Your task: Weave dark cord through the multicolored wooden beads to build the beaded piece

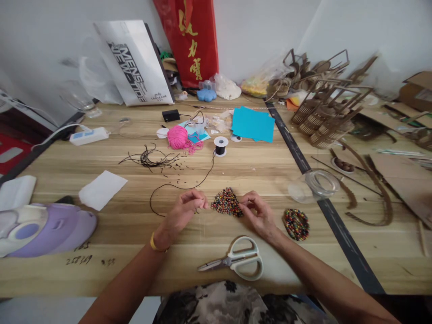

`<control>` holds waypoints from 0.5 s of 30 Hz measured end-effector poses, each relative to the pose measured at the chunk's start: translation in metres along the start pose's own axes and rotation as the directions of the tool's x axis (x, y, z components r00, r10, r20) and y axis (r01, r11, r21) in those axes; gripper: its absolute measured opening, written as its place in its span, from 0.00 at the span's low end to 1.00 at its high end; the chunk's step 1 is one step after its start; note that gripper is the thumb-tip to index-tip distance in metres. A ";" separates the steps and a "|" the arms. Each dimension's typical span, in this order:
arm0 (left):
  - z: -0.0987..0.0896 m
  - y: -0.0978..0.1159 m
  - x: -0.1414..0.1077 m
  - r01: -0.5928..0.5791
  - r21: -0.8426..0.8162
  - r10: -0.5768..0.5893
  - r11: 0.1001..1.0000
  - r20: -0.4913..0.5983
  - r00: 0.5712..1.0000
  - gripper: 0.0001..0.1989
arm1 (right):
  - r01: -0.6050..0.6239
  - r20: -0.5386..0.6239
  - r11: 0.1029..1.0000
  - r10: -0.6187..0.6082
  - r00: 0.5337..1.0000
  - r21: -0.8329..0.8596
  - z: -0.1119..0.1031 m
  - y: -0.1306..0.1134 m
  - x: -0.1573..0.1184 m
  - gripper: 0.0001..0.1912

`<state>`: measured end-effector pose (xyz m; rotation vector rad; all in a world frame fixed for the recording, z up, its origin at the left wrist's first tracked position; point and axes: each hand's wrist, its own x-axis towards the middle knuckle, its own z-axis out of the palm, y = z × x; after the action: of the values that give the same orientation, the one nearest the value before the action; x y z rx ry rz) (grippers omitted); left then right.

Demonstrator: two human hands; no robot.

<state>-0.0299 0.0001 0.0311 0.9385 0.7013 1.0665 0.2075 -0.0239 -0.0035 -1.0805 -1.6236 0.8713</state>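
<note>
A heap of small multicoloured beads (227,202) lies on the table between my hands. My left hand (186,208) is pinched closed just left of the heap, on the black cord (151,198) that curves over from a white spool (221,146); a few beads show by its fingertips. My right hand (257,212) has its thumb and fingers drawn together at the heap's right edge; whether a bead is between them is too small to tell. Right of that wrist lies a coiled string of beads (296,224). Scissors with pale handles (248,257) rest nearer to me.
Cut black cords (150,157), pink yarn (177,137) and blue sheets (253,124) lie farther back. A clear jar (313,185) is on its side at right, before brown cardboard baskets (324,114). At left are a purple-and-white device (54,229), white paper (103,190) and a power strip (89,136).
</note>
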 end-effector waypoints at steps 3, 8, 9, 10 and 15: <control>-0.003 0.005 0.000 -0.009 -0.124 0.013 0.992 0.035 0.999 0.12 | -0.018 -0.018 1.000 0.018 1.000 0.007 0.001 0.000 0.000 0.03; 0.001 -0.001 0.000 0.038 -0.068 -0.034 0.997 0.058 0.998 0.11 | 0.071 0.040 0.997 -0.069 0.997 -0.042 0.001 0.000 0.001 0.04; 0.002 -0.005 0.000 0.054 -0.031 -0.052 0.998 0.054 0.997 0.11 | 0.114 0.067 0.992 -0.110 0.992 -0.060 0.000 0.000 0.002 0.04; 0.003 -0.008 0.000 0.071 0.021 -0.072 0.997 0.050 0.996 0.11 | 0.161 0.098 0.983 -0.152 0.983 -0.083 -0.001 -0.001 0.003 0.04; 0.011 -0.020 -0.003 0.135 0.389 -0.163 0.911 0.038 0.986 0.08 | 0.319 0.317 0.903 -0.225 0.921 -0.288 -0.004 -0.001 0.002 0.05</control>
<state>-0.0135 -0.0097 0.0177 1.2316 0.9304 0.7680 0.2111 -0.0216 -0.0007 -0.9485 -2.1607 0.5866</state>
